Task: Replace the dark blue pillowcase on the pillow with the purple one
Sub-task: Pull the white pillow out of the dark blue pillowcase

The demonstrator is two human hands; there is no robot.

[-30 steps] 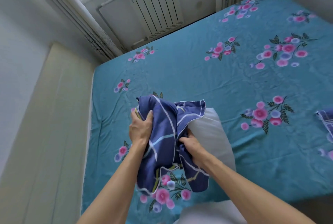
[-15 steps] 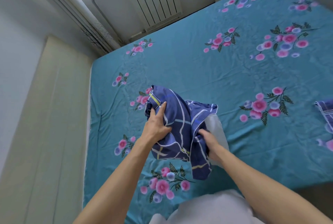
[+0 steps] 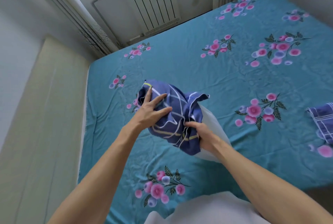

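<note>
A bunched blue-purple pillowcase [image 3: 177,113] with white and yellow lines covers the far end of a white pillow [image 3: 211,124] above the bed. My left hand [image 3: 151,113] lies on the left side of the bundle, its fingers spread and pressing the fabric. My right hand [image 3: 203,133] grips the gathered lower edge of the pillowcase against the pillow. The bare pillow shows to the right of my right hand; its other end is hidden under the cloth. A second, folded dark blue checked cloth [image 3: 322,121] lies at the right edge of the bed.
The bed has a teal sheet [image 3: 180,61] with pink flower prints. A beige panel [image 3: 45,115] runs along its left side. A white radiator [image 3: 153,2] and curtains stand beyond the far edge. My white clothing [image 3: 207,211] fills the bottom.
My left hand has let go of its fistful of fabric and now lies spread on the bundle. The pillowcase has been worked further over the pillow, so less white shows.
</note>
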